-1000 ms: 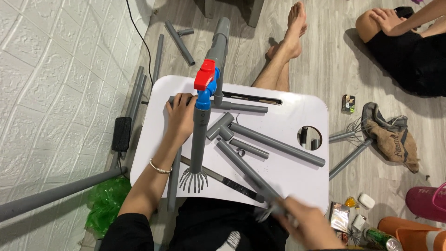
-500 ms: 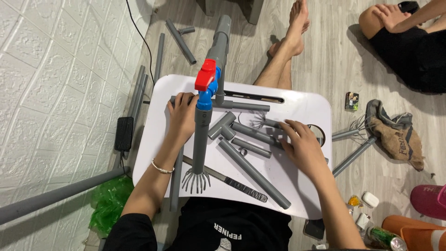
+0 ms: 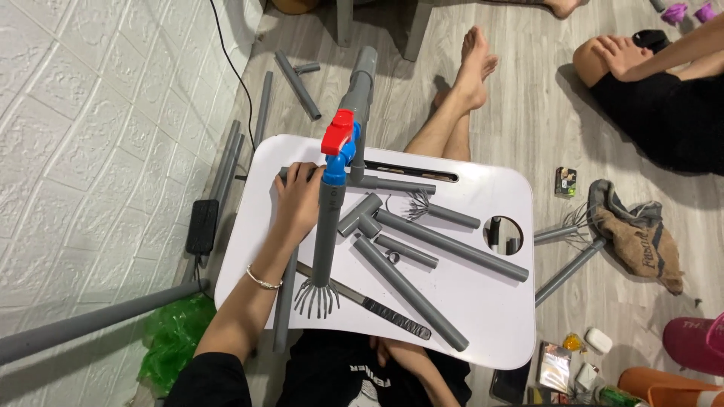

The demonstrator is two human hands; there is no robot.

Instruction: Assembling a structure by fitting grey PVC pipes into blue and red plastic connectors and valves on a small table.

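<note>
My left hand [image 3: 298, 202] lies on the white lap table [image 3: 483, 316], its fingers curled over the end of a grey pipe [image 3: 284, 301] that runs back under my forearm. Right beside it stands a grey pipe assembly [image 3: 329, 234] with a blue valve [image 3: 337, 167] and a red handle [image 3: 338, 138]; its near end is split into frayed strips. My right hand [image 3: 398, 353] is low by my lap, below the table's front edge and only partly visible. Several loose grey pipes [image 3: 411, 290] and a T-fitting [image 3: 360, 217] lie across the table's middle.
A dark-handled knife [image 3: 381, 310] lies near the table's front edge. More pipes lie on the floor along the white wall at the left and to the right by a brown sack [image 3: 637, 234]. Another person sits at the top right. My bare leg stretches beyond the table.
My right hand has left the pipes at the middle of the table and drawn back to my lap. A short frayed pipe now lies uncovered there. My left hand has stayed put.
</note>
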